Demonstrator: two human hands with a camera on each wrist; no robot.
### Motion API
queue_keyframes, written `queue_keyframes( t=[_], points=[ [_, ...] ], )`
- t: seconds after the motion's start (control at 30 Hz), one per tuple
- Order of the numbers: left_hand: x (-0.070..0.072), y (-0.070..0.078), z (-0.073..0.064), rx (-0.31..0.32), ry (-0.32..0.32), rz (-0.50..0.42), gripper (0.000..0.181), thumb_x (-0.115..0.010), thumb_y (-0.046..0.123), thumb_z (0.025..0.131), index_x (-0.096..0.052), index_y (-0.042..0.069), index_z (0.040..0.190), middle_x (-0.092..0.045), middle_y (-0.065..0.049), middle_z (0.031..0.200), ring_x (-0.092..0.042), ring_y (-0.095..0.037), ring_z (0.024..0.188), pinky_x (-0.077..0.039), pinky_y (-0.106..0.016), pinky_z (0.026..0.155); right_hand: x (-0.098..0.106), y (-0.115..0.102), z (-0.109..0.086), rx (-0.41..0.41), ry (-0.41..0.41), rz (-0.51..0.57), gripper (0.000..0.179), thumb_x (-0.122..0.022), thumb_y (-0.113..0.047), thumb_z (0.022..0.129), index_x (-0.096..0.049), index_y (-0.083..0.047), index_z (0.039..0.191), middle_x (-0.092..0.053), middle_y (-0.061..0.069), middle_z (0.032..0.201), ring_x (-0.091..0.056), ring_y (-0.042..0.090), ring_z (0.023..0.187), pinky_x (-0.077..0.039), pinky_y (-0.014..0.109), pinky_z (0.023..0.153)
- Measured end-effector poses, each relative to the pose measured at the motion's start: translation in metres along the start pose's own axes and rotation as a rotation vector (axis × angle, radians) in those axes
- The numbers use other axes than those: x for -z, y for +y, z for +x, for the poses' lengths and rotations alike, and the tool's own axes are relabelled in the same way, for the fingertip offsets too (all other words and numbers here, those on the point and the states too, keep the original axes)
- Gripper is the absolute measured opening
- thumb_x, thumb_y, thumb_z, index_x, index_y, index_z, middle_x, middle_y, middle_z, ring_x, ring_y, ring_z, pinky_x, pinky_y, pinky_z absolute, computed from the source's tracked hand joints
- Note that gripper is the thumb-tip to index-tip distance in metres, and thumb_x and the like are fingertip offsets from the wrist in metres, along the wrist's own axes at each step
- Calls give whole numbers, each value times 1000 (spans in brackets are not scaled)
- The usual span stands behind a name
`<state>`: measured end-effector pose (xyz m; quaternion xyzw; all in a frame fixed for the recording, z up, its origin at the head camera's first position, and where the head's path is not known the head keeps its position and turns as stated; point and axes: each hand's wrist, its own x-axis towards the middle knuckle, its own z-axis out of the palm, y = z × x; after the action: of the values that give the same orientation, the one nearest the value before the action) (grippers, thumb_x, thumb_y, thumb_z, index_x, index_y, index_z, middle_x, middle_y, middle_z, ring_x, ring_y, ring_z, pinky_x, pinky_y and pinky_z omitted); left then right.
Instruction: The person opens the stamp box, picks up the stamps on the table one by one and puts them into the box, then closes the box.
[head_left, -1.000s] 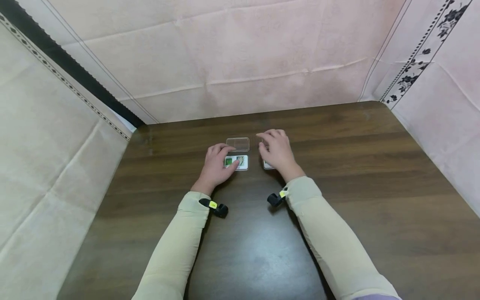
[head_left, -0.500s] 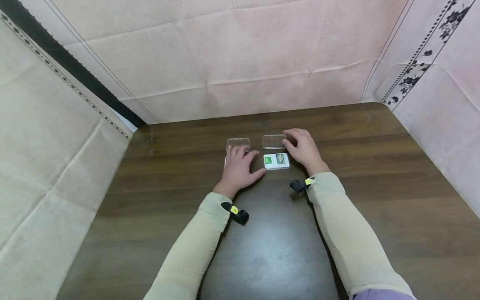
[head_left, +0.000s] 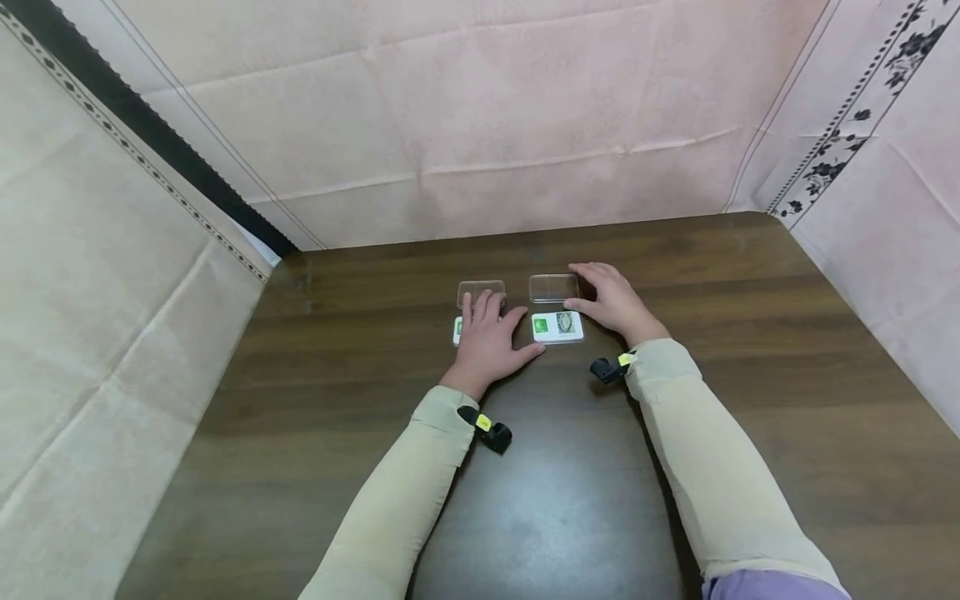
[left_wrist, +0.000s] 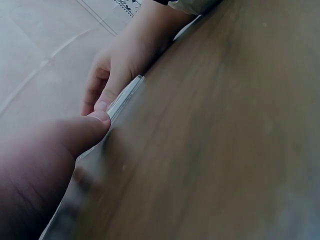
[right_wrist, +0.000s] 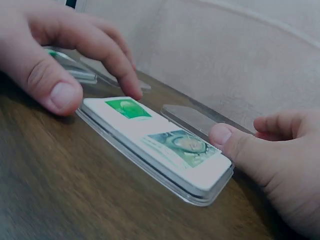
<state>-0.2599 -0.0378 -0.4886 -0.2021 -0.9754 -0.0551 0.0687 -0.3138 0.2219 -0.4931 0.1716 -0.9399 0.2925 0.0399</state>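
Note:
A flat white pack with green pictures point(head_left: 557, 327) sits in a shallow clear plastic base point(right_wrist: 199, 201) on the table. Behind it lies a clear plastic lid point(head_left: 553, 288). My left hand point(head_left: 487, 343) is spread, its thumb and index finger at the pack's left end. My right hand point(head_left: 617, 305) has its thumb at the pack's right back corner, in the right wrist view too, and its fingers by the lid's right end. A second white pack point(head_left: 457, 330) is mostly hidden under my left hand, with another clear lid point(head_left: 480, 288) behind it.
The brown wooden table point(head_left: 375, 333) runs back to a pale cloth wall point(head_left: 487, 125), with more pale cloth at both sides. A small black wrist camera point(head_left: 497, 437) hangs by the left cuff, another camera point(head_left: 606, 370) by the right cuff.
Both hands have moved right. My right hand came off the right pack to its right end, uncovering the pack and its lid. My left hand spread its fingers and now covers most of the left pack.

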Motion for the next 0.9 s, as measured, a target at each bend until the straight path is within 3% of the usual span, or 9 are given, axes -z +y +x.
queue_keyframes(
  t=[0.4, 0.9],
  points=[
    [-2, 7, 3, 0, -33, -11, 74, -47, 78, 88, -54, 31, 145, -34, -10, 158, -16, -32, 151, 6, -56, 121, 1, 4, 6, 3, -53, -95, 74, -68, -44, 96, -41, -8, 154, -35, 16, 160, -22, 38, 150, -13, 59, 119],
    [-1, 7, 4, 16, -36, -13, 69, -49, 76, 89, -54, 36, 145, -35, -10, 157, -16, -32, 151, 6, -57, 120, 2, 5, 8, -8, -53, -119, 68, -63, -51, 97, -48, -11, 150, -34, 15, 159, -23, 36, 149, -13, 58, 120]
  ],
)
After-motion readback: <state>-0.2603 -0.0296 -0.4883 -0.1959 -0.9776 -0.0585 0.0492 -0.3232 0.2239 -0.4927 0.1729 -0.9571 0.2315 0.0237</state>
